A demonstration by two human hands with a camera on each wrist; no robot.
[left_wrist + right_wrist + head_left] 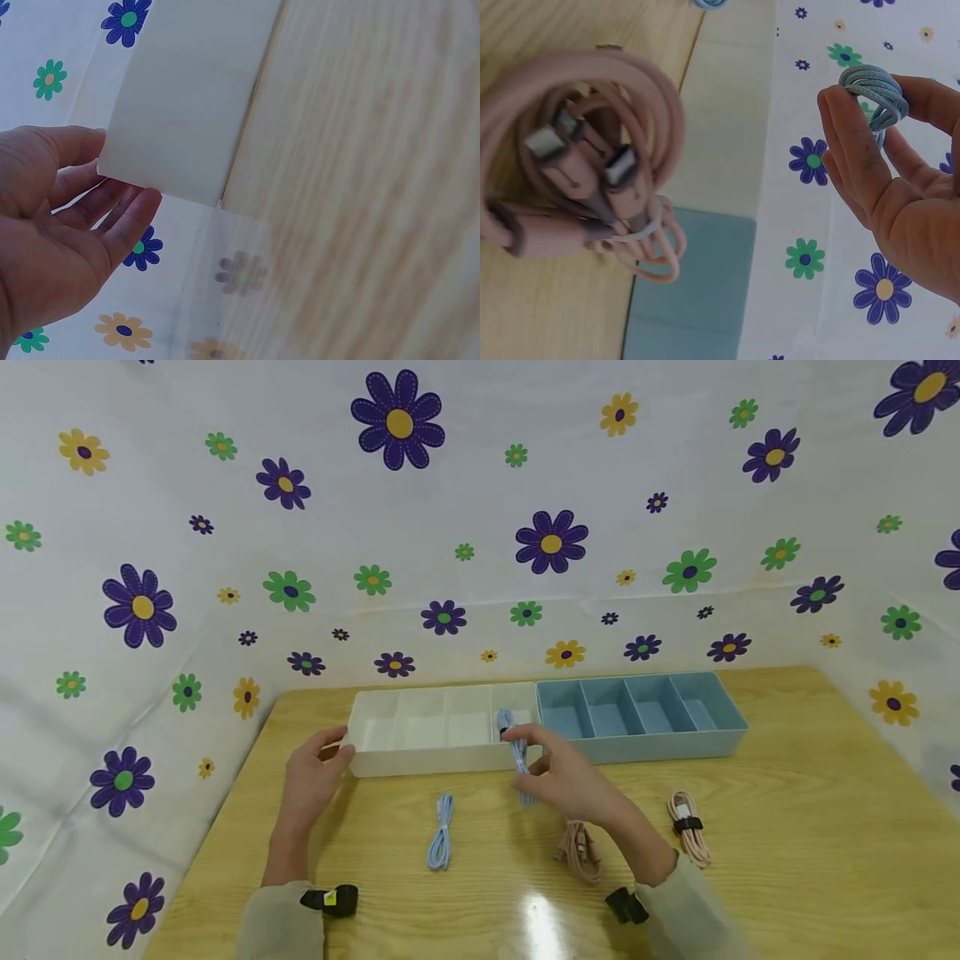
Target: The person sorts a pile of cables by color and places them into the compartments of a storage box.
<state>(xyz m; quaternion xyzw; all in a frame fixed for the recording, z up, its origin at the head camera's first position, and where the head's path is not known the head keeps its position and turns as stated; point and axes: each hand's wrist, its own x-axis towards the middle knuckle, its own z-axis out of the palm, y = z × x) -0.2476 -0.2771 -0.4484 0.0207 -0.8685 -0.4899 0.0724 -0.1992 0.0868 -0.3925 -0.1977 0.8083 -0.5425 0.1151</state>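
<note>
My right hand (pixel 573 777) pinches a coiled blue cable (pixel 521 768) between thumb and fingers, at the front of the white divided box (pixel 420 762). Blue loops with a dark band (pixel 505 720) show in that box's right-hand compartment, just beyond the fingertips; whether they belong to the held cable I cannot tell. In the right wrist view the held coil (pixel 874 94) sits at the fingertips. At the box's left end, my left hand (pixel 315 777) grips the corner with thumb and fingers, also seen on the white wall (pixel 187 97) in the left wrist view.
A blue divided box (pixel 645 747) adjoins the white one on the right. On the wooden table (pixel 375 877) lie another coiled blue cable (pixel 441 833), a pink cable with several plugs (pixel 581 853) and a pink cable with a black strap (pixel 690 831). A flowered cloth (pixel 465 585) hangs behind.
</note>
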